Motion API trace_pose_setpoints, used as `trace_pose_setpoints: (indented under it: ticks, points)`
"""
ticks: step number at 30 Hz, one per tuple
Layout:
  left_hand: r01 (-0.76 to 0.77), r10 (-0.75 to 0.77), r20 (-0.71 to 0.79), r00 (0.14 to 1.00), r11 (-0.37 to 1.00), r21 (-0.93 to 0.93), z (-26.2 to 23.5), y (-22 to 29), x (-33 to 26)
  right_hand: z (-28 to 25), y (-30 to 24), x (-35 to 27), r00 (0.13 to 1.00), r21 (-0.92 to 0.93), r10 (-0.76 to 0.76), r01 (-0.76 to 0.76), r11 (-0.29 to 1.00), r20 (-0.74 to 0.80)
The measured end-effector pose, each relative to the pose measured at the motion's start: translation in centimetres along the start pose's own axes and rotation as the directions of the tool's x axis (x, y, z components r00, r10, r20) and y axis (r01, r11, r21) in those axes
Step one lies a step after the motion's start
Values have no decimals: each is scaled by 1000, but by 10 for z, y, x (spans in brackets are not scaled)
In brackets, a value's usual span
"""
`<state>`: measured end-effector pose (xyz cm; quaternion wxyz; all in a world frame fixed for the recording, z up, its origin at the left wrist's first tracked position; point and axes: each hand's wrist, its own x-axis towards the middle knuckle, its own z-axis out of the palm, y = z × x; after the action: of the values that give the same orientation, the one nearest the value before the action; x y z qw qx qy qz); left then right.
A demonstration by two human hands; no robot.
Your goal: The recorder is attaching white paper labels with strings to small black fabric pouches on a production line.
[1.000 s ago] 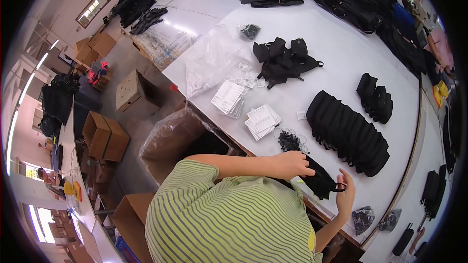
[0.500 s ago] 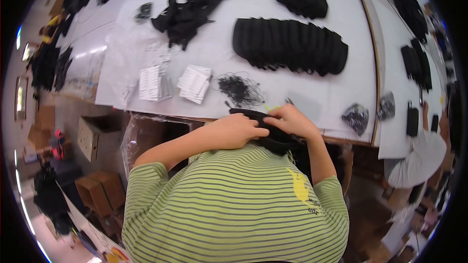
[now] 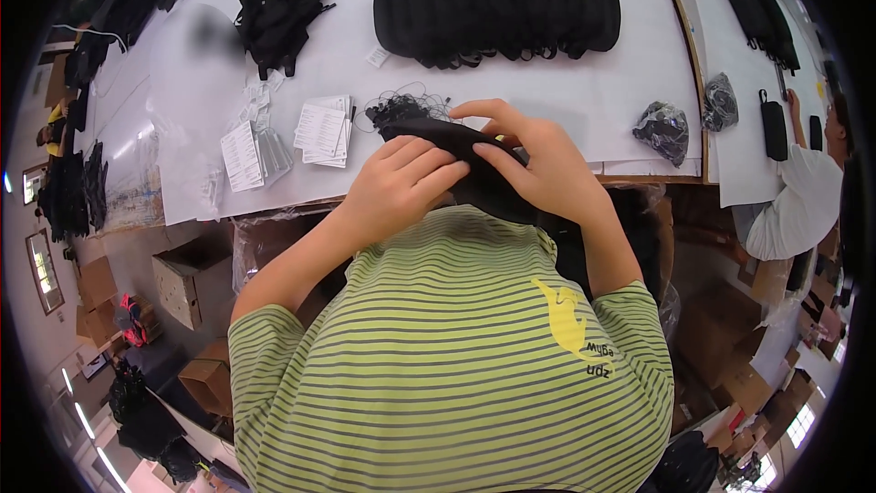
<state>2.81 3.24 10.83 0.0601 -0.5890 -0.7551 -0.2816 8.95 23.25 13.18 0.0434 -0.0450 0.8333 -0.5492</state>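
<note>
Over the near table edge, a black fabric pouch [image 3: 484,164] lies under both my hands, close to my striped shirt. My left hand [image 3: 406,175] presses its near-left part, fingers bent together over the cloth. At the opposite end, my right hand [image 3: 540,160] grips the edge, thumb on top and forefinger stretched along the far side. Just beyond the pouch is a tangle of thin black strings [image 3: 406,110], partly covered by it. Left of the strings lie a stack of white printed tags [image 3: 323,131] and another group of tags [image 3: 254,157].
A long row of black pouches [image 3: 497,11] spans the far table. Black straps and cloth [image 3: 283,16] lie at far left, near clear plastic [image 3: 187,119]. A plastic-wrapped black bundle [image 3: 663,131] sits right. Another person [image 3: 794,205] is at the neighbouring table; cardboard boxes stand on the floor.
Both hands and the black pouch have come up and nearer the strings. My right forefinger has stretched out. The view has shifted, so the table things sit higher in it.
</note>
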Motion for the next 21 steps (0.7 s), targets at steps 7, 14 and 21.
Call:
trace_pose_setpoints:
  ticks: [7,14,21]
  points:
    - [-53,51,-48,998,998,-34,-12,8,-8,5,-18,-5,991,-162,-134,129,978,-20]
    - [-62,60,-136,989,998,-9,-15,15,-23,10,-39,-8,990,-233,-133,138,963,39]
    - [-15,14,-149,989,1000,-1,-15,23,-27,18,-38,-8,978,-252,-207,203,946,9]
